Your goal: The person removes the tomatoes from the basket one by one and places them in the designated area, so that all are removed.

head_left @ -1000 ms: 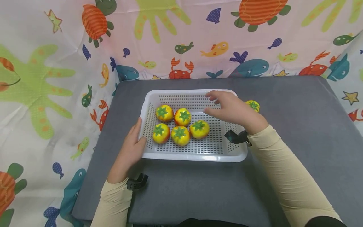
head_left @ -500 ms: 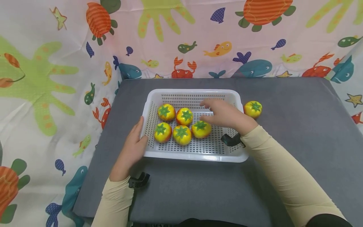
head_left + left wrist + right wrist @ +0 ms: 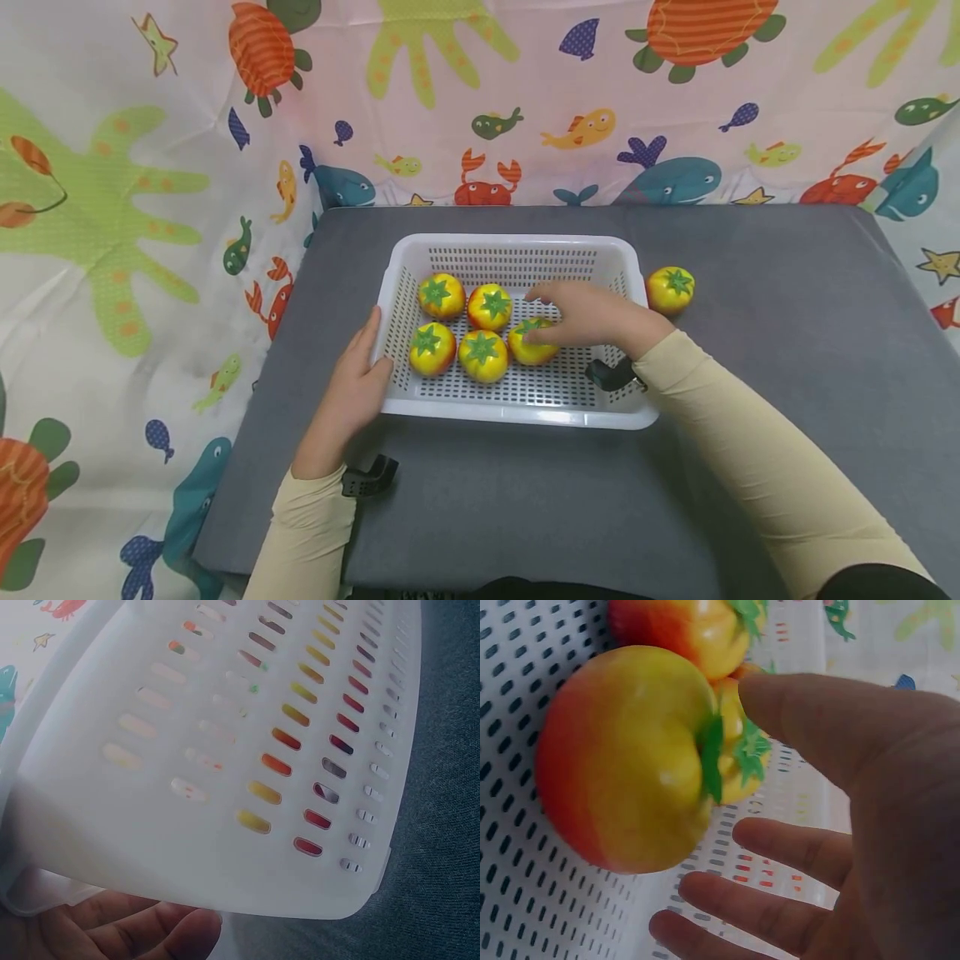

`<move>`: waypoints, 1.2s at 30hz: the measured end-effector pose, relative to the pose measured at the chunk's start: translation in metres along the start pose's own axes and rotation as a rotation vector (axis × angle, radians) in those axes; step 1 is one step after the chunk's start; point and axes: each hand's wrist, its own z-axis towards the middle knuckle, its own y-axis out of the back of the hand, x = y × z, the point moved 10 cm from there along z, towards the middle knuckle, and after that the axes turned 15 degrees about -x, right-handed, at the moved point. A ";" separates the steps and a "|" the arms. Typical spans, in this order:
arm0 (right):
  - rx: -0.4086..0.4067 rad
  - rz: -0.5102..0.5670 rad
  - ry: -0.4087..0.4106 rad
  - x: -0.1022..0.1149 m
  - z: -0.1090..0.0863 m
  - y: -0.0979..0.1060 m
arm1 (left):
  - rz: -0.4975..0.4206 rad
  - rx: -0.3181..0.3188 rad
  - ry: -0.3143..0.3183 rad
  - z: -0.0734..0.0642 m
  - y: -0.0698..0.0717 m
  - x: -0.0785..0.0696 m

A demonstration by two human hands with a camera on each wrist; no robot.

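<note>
A white perforated plastic basket (image 3: 517,410) sits on the grey table and holds several yellow-red fruits with green star-shaped tops, like tomatoes or persimmons. My left hand (image 3: 350,389) holds its left end, thumb at the rim; in the left wrist view, the fingers (image 3: 139,930) show outside the wall. Over the basket, my right hand (image 3: 588,317) hovers with fingers spread, its thumb above the rightmost fruit inside (image 3: 534,350). The right wrist view shows that fruit (image 3: 626,761) beside the hand (image 3: 840,825), with a gap between them and nothing gripped.
One more fruit (image 3: 670,290) of the same kind lies on the table (image 3: 780,375), just outside the basket's right end. A cloth printed with sea animals (image 3: 442,92) hangs behind and to the left of the table.
My right hand has moved left and slightly down over the basket, its thumb now above the rightmost fruit inside. The outside fruit is fully uncovered. The left hand stays at the basket's left end.
</note>
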 end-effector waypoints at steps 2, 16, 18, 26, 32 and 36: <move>0.022 -0.006 -0.003 -0.001 -0.001 -0.004 | -0.003 0.002 -0.002 0.000 0.000 0.000; 0.085 -0.004 0.004 -0.003 -0.001 -0.017 | 0.011 -0.011 -0.006 0.003 0.001 -0.001; 0.091 0.007 -0.002 -0.004 -0.001 -0.018 | 0.014 -0.013 -0.001 0.003 0.001 0.000; 0.130 0.036 -0.021 -0.005 -0.003 -0.023 | 0.005 -0.017 0.012 0.000 0.001 -0.001; 0.119 0.038 -0.017 -0.006 -0.002 -0.023 | -0.007 -0.017 0.018 0.000 0.000 0.001; 0.099 0.058 -0.016 -0.008 -0.002 -0.022 | -0.009 -0.018 0.022 0.000 -0.001 0.003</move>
